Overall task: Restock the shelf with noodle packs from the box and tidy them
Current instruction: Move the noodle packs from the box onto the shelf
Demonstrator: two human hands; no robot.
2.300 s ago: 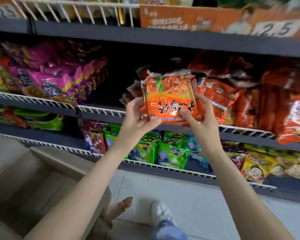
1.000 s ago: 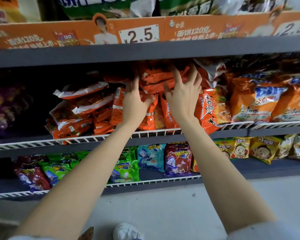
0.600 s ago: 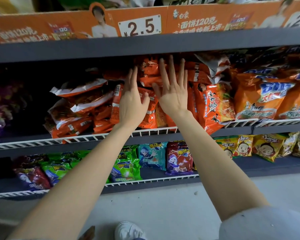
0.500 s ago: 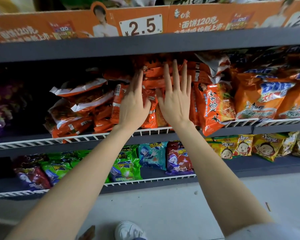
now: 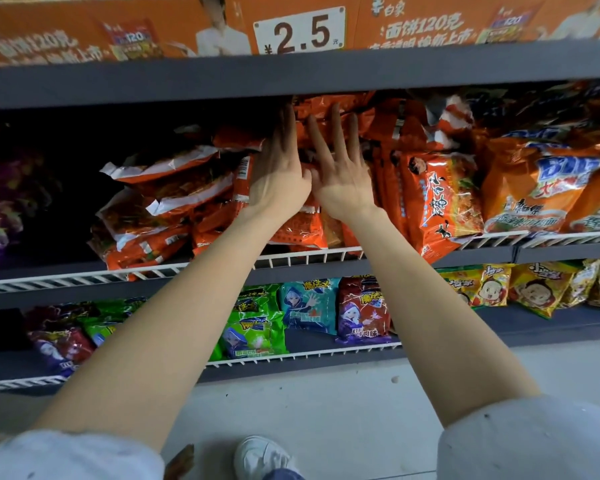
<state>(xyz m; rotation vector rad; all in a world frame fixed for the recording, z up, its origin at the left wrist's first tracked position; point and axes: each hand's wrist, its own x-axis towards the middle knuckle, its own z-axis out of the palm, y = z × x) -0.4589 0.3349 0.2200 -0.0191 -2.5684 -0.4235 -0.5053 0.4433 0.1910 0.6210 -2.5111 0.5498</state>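
Both arms are stretched up to the middle shelf [image 5: 326, 259], whose front edge is lined with a white wire rail; the left hand [image 5: 278, 171] and the right hand [image 5: 343, 174] are laid side by side, backs toward the camera, against a heap of orange noodle packs [image 5: 302, 230] stacked up to the underside of the shelf above; the fingers of both hands are held straight and slightly spread, flat on the wrappers, and nothing is gripped by either; the bases of the two thumbs are seen to touch or nearly touch. More orange packs [image 5: 160, 202] are piled loosely on their sides to the left of the hands, some tilted over the rail; just to the right one orange pack [image 5: 444, 199] is stood upright with its printed face forward, and further right larger orange bags with blue lettering [image 5: 548, 188] are lined up. An orange banner with a white price tag reading 2.5 [image 5: 300, 31] is fixed along the shelf above. On the shelf below, green, teal and purple snack bags [image 5: 305, 306] are set out, with yellow bags [image 5: 499, 285] to the right. A white shoe [image 5: 260, 457] is seen on the pale floor, and pale sleeves are visible at both lower corners; the box is not in view.
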